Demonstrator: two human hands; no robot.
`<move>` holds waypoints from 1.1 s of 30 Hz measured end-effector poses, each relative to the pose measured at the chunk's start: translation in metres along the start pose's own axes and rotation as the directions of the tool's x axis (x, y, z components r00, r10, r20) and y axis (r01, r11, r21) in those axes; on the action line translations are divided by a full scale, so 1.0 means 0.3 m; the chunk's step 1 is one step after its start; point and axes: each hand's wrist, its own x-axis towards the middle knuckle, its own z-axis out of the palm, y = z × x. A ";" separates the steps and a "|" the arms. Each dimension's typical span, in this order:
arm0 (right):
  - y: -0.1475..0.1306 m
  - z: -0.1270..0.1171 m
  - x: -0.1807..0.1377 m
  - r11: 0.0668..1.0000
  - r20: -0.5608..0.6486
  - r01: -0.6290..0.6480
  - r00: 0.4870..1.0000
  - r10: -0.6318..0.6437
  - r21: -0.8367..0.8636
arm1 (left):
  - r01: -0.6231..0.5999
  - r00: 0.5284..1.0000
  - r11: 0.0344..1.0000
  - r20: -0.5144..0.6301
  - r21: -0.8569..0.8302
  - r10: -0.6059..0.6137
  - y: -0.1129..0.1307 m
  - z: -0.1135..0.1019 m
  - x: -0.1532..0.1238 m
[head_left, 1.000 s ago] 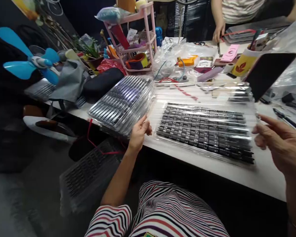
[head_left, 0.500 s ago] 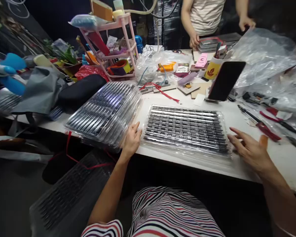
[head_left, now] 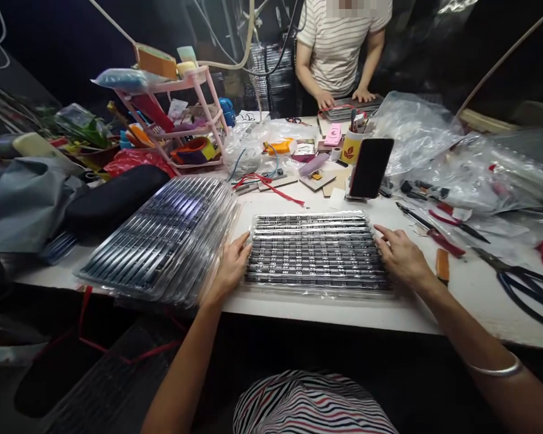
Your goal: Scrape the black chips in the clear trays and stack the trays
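In front of me on the white table lies a clear plastic tray (head_left: 317, 253) filled with rows of dark strips like narrow circuit boards. More clear plastic edges show beneath it. My left hand (head_left: 232, 263) grips its left edge, fingertips against the rim. At the opposite edge my right hand (head_left: 402, 256) presses with thumb and fingers, so the tray sits between both hands. Left of it, a leaning stack of similar trays (head_left: 158, 232) reaches over the table's front edge, close to my left wrist. Parts of the fingers are hidden along the rims.
A phone on a stand (head_left: 371, 169) and a yellow cup (head_left: 350, 149) stand behind the tray. On the right lie large scissors (head_left: 527, 286), an orange-handled tool (head_left: 442, 265) and pliers (head_left: 457, 223). A pink rack (head_left: 187, 129) rises at back left. Across the table stands a co-worker (head_left: 337, 54).
My right hand has come in from beside the tray to its right edge, and my left hand has moved onto the left edge. The view has shifted. The co-worker's hands now lie flat on their trays.
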 end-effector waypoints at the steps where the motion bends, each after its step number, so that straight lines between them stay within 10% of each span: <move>1: -0.006 -0.002 0.000 1.000 -0.004 0.000 1.000 0.000 -0.019 | 0.019 1.000 0.999 0.005 -0.038 -0.019 0.001 0.002 0.002; 10: -0.040 -0.001 -0.027 0.973 0.040 0.107 0.994 -0.101 -0.204 | 0.117 0.991 0.973 0.093 -0.198 -0.100 -0.005 -0.002 0.024; 20: -0.024 0.049 -0.024 0.935 -0.006 0.265 0.962 -0.274 -0.237 | 0.019 1.000 0.850 0.010 0.527 -0.029 0.030 0.076 0.012; 33: 0.004 0.068 -0.121 0.983 -0.015 0.148 0.989 -0.150 -0.113 | 0.051 0.993 0.868 0.065 0.494 -0.095 0.013 0.004 0.030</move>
